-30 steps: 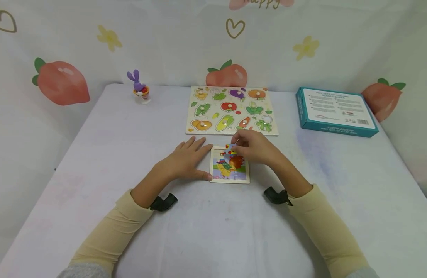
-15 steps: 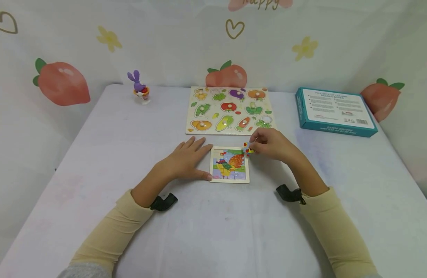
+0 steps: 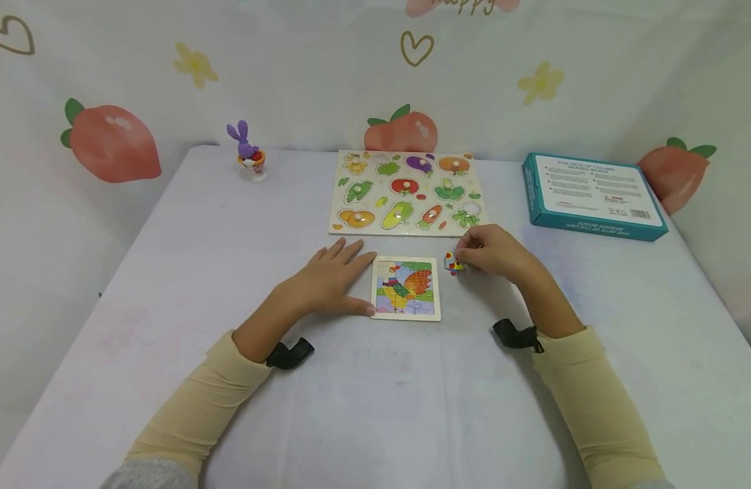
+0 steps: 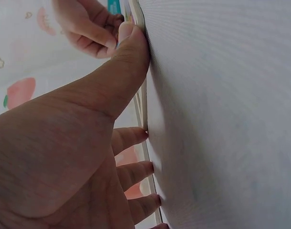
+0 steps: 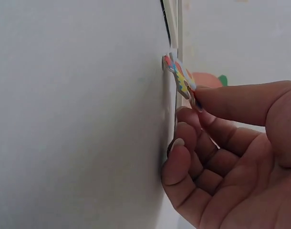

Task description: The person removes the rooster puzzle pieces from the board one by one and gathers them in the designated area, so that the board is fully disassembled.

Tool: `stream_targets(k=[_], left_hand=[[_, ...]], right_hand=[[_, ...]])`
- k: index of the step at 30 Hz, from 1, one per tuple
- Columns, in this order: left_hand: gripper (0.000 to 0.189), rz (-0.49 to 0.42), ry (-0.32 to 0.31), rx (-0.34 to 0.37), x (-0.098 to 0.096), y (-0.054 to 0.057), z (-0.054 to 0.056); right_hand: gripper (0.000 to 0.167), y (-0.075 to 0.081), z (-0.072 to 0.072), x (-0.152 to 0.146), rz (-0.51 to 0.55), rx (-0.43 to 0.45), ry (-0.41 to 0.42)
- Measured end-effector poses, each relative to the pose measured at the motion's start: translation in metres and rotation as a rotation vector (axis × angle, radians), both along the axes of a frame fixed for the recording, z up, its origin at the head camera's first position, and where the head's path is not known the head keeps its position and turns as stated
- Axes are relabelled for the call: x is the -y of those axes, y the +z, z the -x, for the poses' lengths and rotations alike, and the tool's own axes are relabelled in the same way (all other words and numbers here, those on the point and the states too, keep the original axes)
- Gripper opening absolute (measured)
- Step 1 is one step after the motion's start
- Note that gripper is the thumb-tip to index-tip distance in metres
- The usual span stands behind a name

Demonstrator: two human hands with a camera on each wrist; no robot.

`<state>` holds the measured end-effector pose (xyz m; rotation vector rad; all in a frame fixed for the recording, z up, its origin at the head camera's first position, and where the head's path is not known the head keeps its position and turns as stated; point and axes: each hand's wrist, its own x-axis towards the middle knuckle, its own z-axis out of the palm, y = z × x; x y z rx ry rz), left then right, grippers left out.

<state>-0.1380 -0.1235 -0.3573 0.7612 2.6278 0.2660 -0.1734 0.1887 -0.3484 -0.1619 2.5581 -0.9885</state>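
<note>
A small framed jigsaw puzzle with a bird picture lies on the table in the head view. To its left, my left hand rests with fingers spread, the thumb and a fingertip touching the frame's edge. My right hand is just right of the frame and pinches a colourful puzzle piece between thumb and finger. Seen from the right wrist, that puzzle piece is tilted, its far end close to the tabletop; whether it touches I cannot tell. The right hand's other fingers are curled.
Behind the frame lies a wooden vegetable knob puzzle. A teal box lies at the back right, and a purple rabbit figure stands at the back left. Behind them hangs a white cloth printed with peaches.
My right hand has moved the puzzle piece from above the frame's upper part to the right, onto or just over the table beside it. The left hand has stayed at the frame.
</note>
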Motion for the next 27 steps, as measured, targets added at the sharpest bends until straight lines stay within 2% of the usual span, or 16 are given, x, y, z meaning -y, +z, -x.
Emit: stream_targets(k=[7, 16, 27], left_hand=[[0.101, 0.005, 0.002, 0.005, -0.0005, 0.0004, 0.0005], [0.101, 0.002, 0.001, 0.007, -0.0006, -0.0001, 0.0005], [0.101, 0.009, 0.006, 0.017, -0.0006, 0.0002, 0.0006]], right_hand=[[0.016, -0.0011, 0.0007, -0.0012, -0.007, 0.009, 0.0], [0.014, -0.0033, 0.004, -0.007, -0.028, 0.002, 0.048], [0.014, -0.0034, 0.0055, -0.0069, -0.031, 0.025, 0.037]])
